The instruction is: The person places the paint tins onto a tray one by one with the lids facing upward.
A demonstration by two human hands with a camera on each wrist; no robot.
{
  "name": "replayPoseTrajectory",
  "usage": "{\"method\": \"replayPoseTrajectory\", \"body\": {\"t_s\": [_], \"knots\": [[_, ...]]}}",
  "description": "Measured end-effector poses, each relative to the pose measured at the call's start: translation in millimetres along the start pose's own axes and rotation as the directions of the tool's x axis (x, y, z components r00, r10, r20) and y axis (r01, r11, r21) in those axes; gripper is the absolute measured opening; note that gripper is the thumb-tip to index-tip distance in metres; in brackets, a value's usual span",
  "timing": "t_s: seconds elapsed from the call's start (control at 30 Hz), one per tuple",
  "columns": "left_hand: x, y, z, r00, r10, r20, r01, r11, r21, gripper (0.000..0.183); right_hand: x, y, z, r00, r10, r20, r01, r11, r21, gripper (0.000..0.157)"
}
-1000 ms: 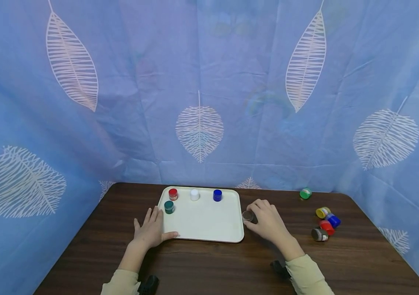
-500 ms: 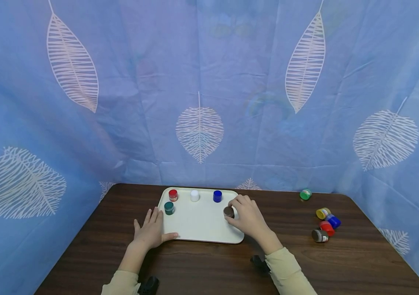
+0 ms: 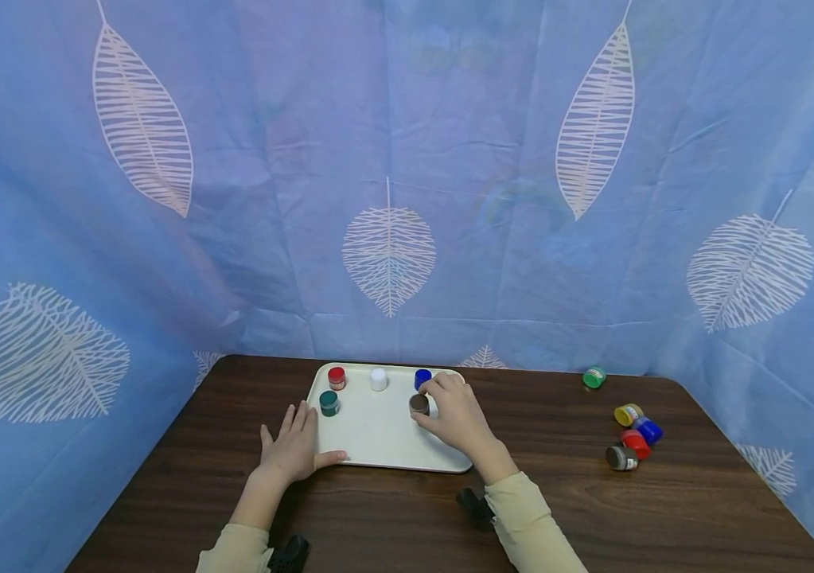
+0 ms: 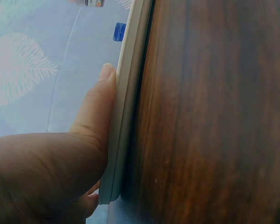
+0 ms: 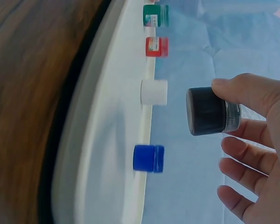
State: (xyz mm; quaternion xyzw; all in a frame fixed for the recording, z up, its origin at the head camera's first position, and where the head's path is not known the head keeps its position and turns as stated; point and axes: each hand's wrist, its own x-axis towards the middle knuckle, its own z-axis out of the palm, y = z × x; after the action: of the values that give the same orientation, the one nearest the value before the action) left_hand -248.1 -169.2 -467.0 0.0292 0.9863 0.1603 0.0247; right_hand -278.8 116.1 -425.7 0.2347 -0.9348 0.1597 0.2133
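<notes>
My right hand pinches a dark jar between thumb and fingers, holding it up off the tray, over its right part. In the right wrist view a gap shows between the jar and the tray, and the other fingers are bent loosely beside it. My left hand has its fingers straight and spread at the tray's left edge, thumb along the near edge.

Along the tray's far edge stand, left to right, a red jar, a white jar and a blue jar, with room between each; a green jar stands just nearer than the red, close to the left rim. From there white surface runs right and down to the near rim.

The tray's far rim lies near the table's back edge. A wide strip of wood separates its right rim from the yellow jar, second blue jar, second red jar and second dark jar, bunched together. A second green jar sits apart by the back edge.
</notes>
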Motion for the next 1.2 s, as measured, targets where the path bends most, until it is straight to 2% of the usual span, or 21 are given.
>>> {"method": "replayPoseTrajectory", "body": {"t_s": [0.4,0.67,1.2], "knots": [[1.6,-0.4,-0.4,1.0,-0.004,0.004,0.004,1.0,0.006,0.114,20,-19,21.6,0.998,0.044,0.032,-0.047,0.995,0.083,0.029],[-0.9,1.4,-2.3,1.0,-0.006,0.01,0.006,1.0,-0.001,0.111,31,-28,36.6,0.998,0.026,0.049,-0.03,0.996,0.085,0.032],[-2.2,2.6,-4.4,1.0,-0.008,0.012,0.009,1.0,-0.008,0.111,48,-32,59.3,0.987,0.048,0.152,-0.062,0.994,0.088,0.034]]}}
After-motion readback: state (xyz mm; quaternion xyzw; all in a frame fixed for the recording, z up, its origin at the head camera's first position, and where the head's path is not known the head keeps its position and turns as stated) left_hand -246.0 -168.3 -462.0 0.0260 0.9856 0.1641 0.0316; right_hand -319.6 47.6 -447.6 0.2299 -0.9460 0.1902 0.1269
